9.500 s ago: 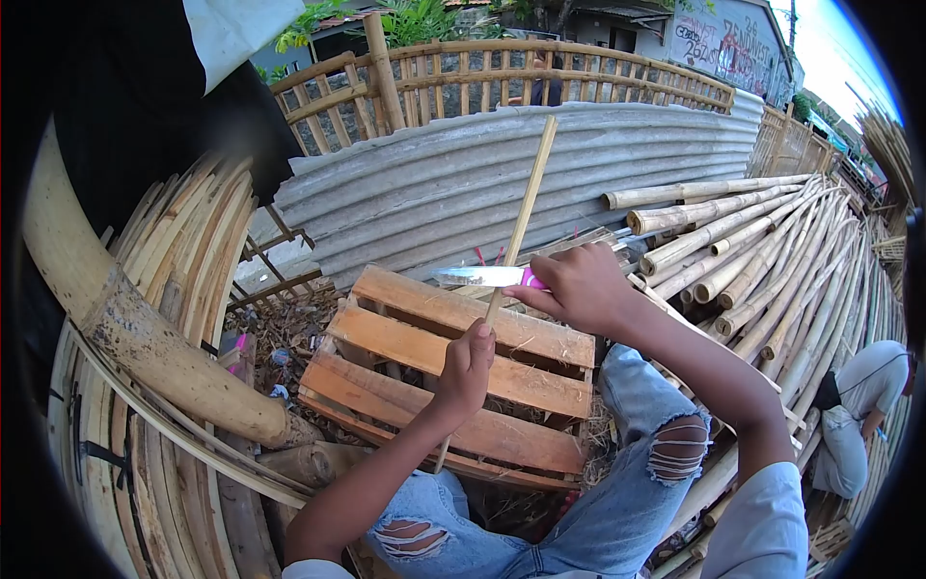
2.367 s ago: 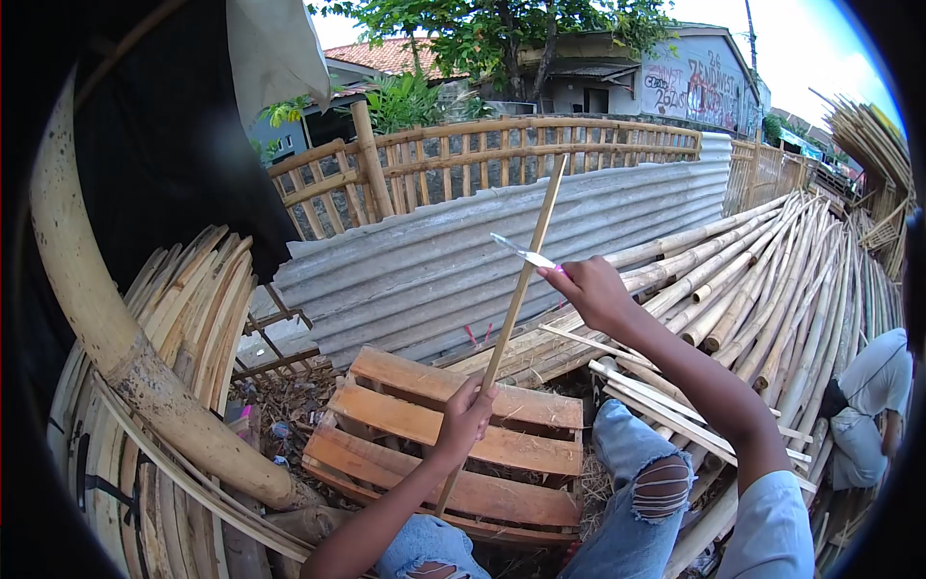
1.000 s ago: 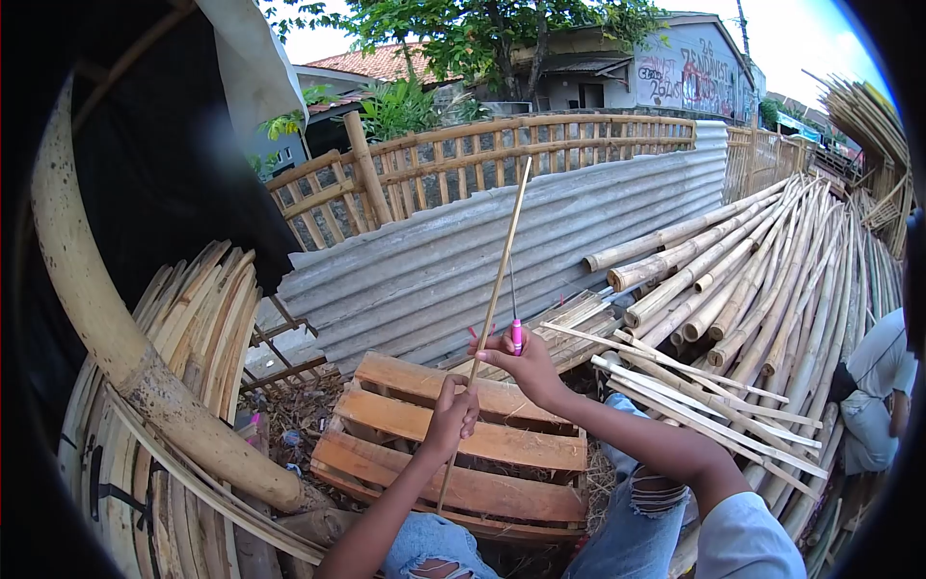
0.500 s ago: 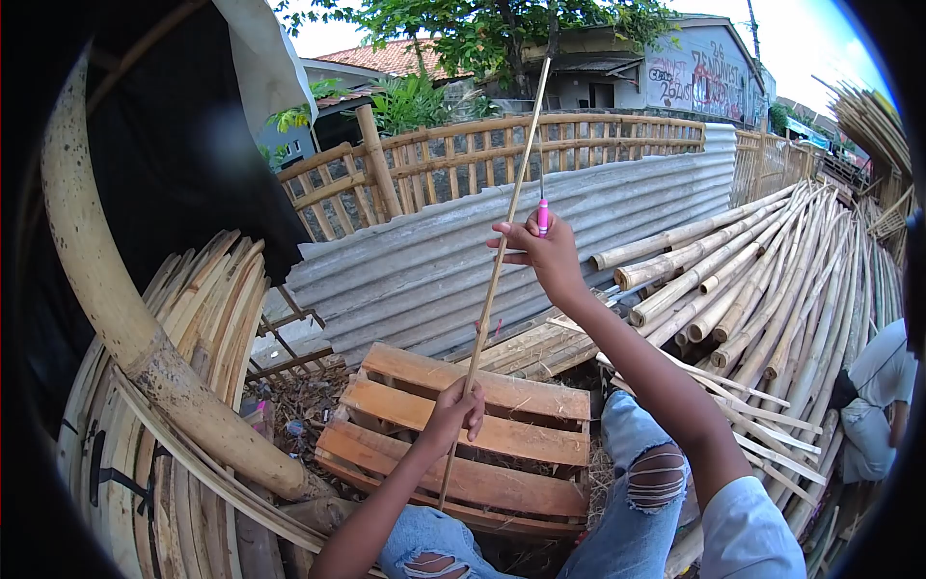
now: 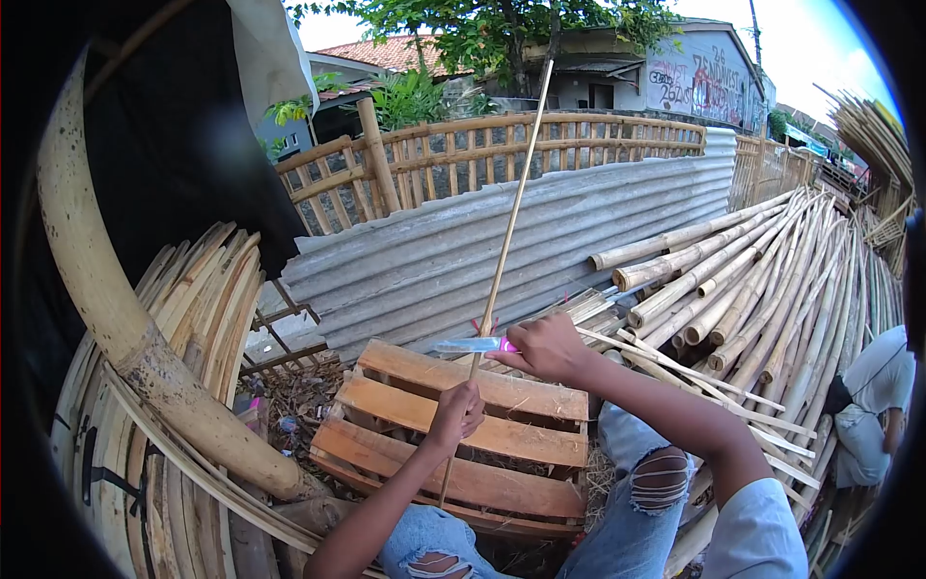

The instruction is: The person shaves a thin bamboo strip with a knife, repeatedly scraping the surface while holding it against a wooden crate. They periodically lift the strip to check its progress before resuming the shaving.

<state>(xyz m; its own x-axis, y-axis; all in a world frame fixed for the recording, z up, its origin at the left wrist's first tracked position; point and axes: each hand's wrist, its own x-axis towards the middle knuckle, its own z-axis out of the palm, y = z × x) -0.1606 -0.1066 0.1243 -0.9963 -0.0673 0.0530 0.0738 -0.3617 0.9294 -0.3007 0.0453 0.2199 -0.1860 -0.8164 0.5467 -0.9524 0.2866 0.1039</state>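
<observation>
A long thin bamboo strip stands nearly upright in front of me, leaning a little right at its top. My left hand is closed round its lower part, above a slatted wooden crate. Just above that hand, a knife with a pale blade and a pink handle lies sideways across the strip. My right hand grips the pink handle, its back turned up. The strip's lower end passes down by my left knee.
A thick bamboo pole curves down at the left beside bundled split bamboo. Corrugated sheeting runs behind the crate. Bamboo poles pile up at the right, where another person bends at the edge.
My right hand has come down along the strip, and the knife has turned from upright to sideways across it. My left hand has stayed nearly in place.
</observation>
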